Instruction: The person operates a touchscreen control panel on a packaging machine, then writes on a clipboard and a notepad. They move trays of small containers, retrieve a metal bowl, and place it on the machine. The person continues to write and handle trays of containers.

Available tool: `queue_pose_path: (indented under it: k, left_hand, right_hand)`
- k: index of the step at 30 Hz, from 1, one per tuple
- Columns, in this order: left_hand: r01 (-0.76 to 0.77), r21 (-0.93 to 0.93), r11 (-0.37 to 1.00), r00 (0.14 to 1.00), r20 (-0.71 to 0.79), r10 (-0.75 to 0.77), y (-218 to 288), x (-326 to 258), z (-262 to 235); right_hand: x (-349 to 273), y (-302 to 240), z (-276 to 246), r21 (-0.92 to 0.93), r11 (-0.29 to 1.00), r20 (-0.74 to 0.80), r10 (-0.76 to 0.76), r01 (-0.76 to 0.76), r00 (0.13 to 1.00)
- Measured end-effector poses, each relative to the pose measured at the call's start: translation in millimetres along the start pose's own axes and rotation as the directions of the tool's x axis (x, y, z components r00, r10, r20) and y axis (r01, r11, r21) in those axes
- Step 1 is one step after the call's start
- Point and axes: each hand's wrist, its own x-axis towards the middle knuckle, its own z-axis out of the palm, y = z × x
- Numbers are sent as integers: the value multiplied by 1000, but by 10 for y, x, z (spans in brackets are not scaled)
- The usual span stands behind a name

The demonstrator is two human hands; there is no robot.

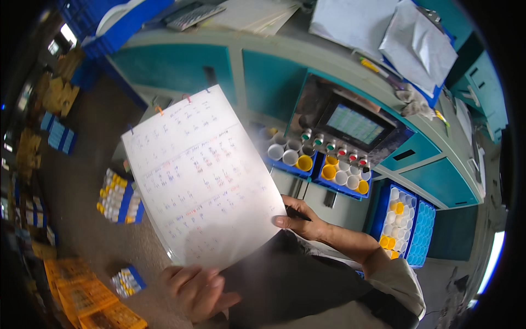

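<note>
A white sheet (205, 181) covered in handwritten rows is held up at a tilt before me, with small coloured clips along its top edge. My right hand (304, 219) grips its lower right edge, the thumb on the face. A dark, pen-like object (296, 214) shows among that hand's fingers. Below the sheet's lower left corner is my left hand (197, 290), slightly blurred, its fingers apart and loosely bent. Nothing shows in it.
A control panel with a screen (353, 123) and a row of buttons stands ahead. Blue crates (342, 189) of white and yellow cups sit beneath it. More crates (130, 204) stand on the left floor, near an orange crate (90, 299). Papers (419, 49) lie on the bench top.
</note>
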Motion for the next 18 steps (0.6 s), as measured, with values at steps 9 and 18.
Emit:
queue_pose_path:
  k: [9,18]
  left_hand:
    - [208,271,940,978,-40,-205,-264,42,656]
    - [359,-98,928,902,291,-318,108,-38,1479]
  right_hand:
    - [565,-1375,-303,96,843,-132,-515,529,847]
    - [1397,-2012,-669,-232,737,-113,-669,635,735]
